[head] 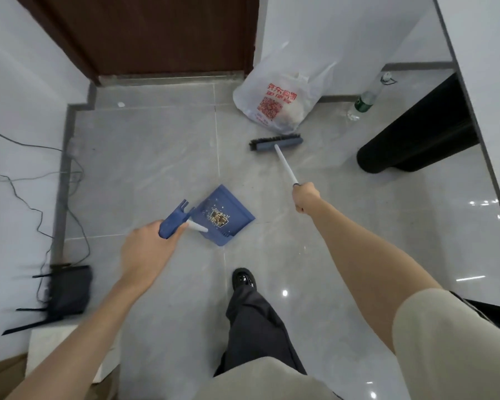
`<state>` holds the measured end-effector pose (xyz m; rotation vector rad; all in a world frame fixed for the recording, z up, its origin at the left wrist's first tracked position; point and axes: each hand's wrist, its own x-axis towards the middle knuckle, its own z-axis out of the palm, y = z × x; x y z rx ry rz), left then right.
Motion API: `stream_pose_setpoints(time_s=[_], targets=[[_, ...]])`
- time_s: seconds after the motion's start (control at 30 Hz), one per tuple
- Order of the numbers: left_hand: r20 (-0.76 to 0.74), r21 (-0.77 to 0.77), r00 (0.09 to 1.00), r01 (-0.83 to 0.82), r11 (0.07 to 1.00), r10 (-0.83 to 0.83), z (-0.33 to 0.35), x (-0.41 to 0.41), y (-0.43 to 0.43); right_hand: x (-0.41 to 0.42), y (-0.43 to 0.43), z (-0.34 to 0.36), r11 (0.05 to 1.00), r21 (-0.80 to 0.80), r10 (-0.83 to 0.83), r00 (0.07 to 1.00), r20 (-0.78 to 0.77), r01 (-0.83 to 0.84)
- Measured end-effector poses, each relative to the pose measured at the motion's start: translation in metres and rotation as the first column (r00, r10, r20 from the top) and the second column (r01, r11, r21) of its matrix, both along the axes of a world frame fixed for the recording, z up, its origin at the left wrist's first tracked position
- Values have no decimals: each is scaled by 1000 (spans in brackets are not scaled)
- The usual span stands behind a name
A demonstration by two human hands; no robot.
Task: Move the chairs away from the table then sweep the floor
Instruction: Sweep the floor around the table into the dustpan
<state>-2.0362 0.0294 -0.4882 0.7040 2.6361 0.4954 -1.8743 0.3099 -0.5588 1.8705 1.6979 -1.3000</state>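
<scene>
dark grey trouser leg (251, 327) and glossy black shoe (244, 280) stand on the pale grey tiled floor (145, 157). left hand (147, 249) curls its fingers around the handle of the blue plastic dustpan (237, 223), which sits just ahead of the shoe with brownish scraps inside. right hand (305, 196) clenches the white pole of the grey-blue broom with black bristles (276, 142), its head on the floor just before a white plastic bag with red print (274, 102). a clear bottle with green label (364, 102) sits right of the bag
</scene>
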Motion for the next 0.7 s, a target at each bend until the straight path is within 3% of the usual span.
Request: stream_pose_setpoints(time_s=[0.1,0.17,0.23,0.33,0.47,0.7], targets=[[-37,1,998,48,999,-48,-15,-17,10,-11,21,-9,989,-64,141,986,88,-136],[-31,-3,999,16,1000,-16,-20,-23,11,-14,24,-12,990,-120,88,983,161,-69],[-23,3,1000,-2,1000,2,-18,-23,14,-10,20,-22,974,-106,219,943,250,-198],[-57,4,998,27,1000,-27,-17,-22,10,12,6,-28,950,-97,312,912,266,-296],[-15,-3,997,76,997,-76,-17,-18,-6,53,-29,-21,951,-77,308,909,280,-298],[-94,-62,990,100,993,-105,1,27,-51,153,-148,-2,943,-104,333,886,322,-316]])
